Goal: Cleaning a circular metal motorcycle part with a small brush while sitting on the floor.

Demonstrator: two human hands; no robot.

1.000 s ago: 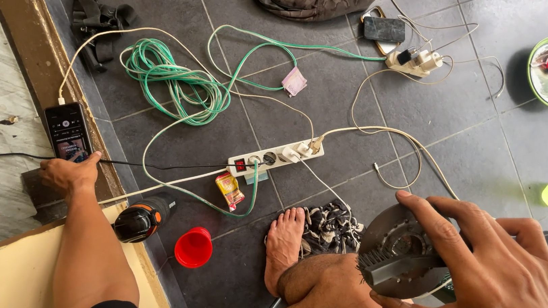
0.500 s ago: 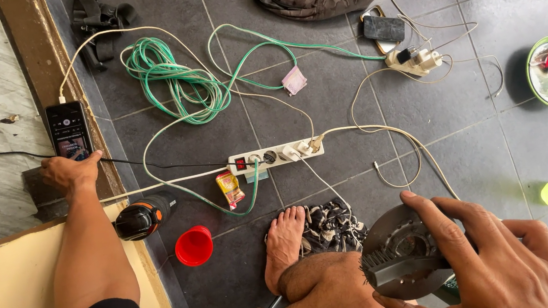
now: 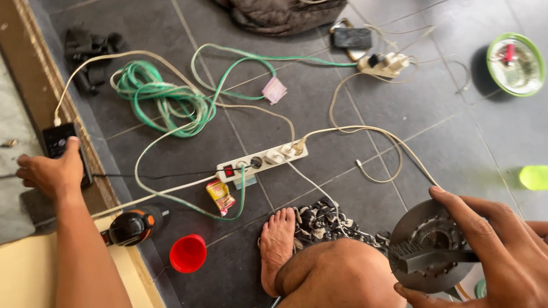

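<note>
Metal disc [image 3: 426, 243] under curled right hand [image 3: 502, 259]; left hand [image 3: 52, 174] clasping phone [image 3: 63, 145].

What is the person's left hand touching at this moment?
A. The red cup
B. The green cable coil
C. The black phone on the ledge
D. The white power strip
C: the left hand rests on the ledge with its thumb on the black phone, well apart from the cup, strip and coil on the floor.
</note>
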